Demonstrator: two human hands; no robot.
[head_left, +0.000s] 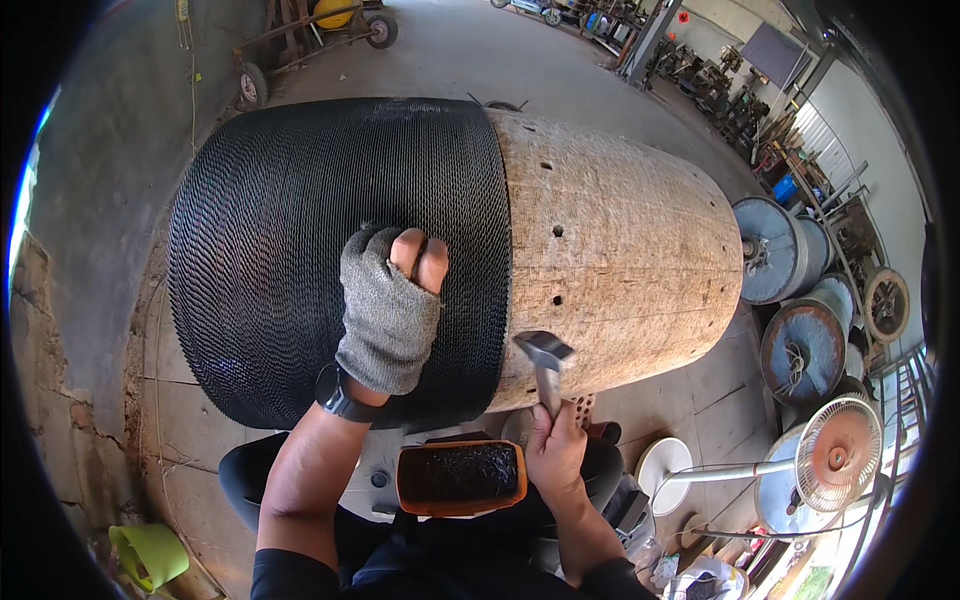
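Note:
A large wooden drum (pixel 625 230) lies across in front of me. Its left part is wrapped in a black, finely toothed covering (pixel 270 220); the right part is bare wood with small dark holes. My left hand (pixel 393 305), in a grey knitted glove that leaves two fingertips bare, is over the black covering near its right edge. Its fingers are curled, and whatever they may hold is hidden. My right hand (pixel 556 450) grips a hammer (pixel 546 362) by the handle, head up, in front of the bare wood. Below sits an orange box (pixel 403 480) holding small, shiny metal pieces.
A rusty-centred fan (pixel 838 455) stands at lower right, beside a white round disc (pixel 664 475). Metal drums (pixel 768 250) line the right side. A wheeled cart (pixel 310 45) is at the far left, a lime-green container (pixel 150 556) at lower left. Machinery stands at the far right.

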